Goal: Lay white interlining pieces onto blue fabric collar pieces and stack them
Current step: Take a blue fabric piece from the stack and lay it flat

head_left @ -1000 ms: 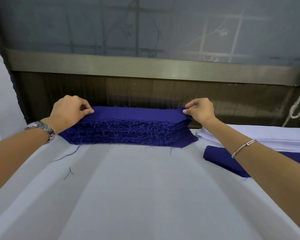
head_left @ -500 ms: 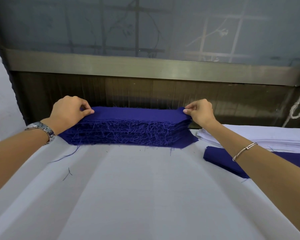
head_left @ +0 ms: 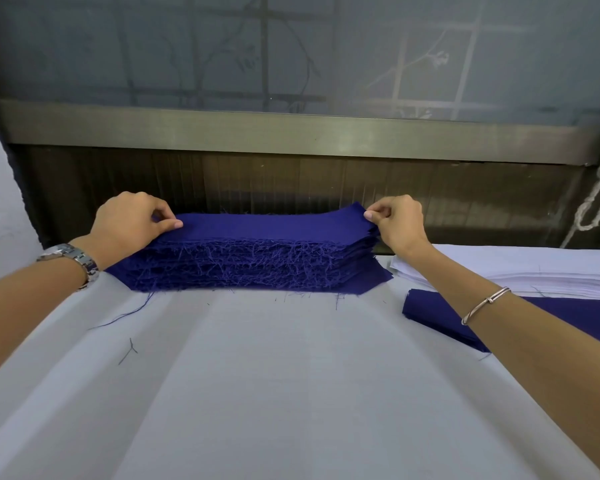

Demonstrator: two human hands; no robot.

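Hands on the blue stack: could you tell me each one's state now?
Left hand: pinching the left end of the top blue piece.
Right hand: pinching its right end.

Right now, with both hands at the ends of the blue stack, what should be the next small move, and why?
Probably lift the top blue collar piece and lay it on the white table cover. The left hand and right hand pinch its ends, the right end is raised off the stack, and the white interlining pile waits at the right.
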